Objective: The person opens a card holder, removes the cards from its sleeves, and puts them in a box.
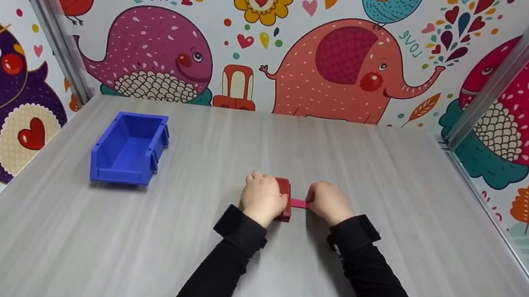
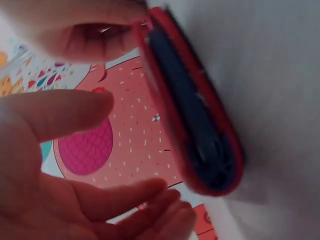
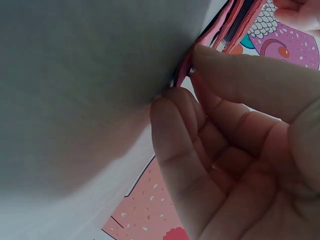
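A red wallet point(image 1: 283, 200) lies on the table with its strap point(image 1: 298, 203) stretched out to the right. Seen end-on in the left wrist view, the wallet point(image 2: 172, 100) shows a dark lining between its red covers. My left hand point(image 1: 261, 196) is over the wallet's left part in the head view. Its thumb and fingers are apart, with a gap to the wallet in the left wrist view. On the other side, my right hand point(image 1: 331, 203) pinches the strap's end between thumb and fingers, close to the tabletop, as the right wrist view shows.
A blue plastic bin point(image 1: 124, 159) stands on the left part of the pale table point(image 1: 214, 142). Walls printed with cartoon animals point(image 1: 341, 77) rise at the back and both sides, with metal posts point(image 1: 502, 79) at the rear corners.
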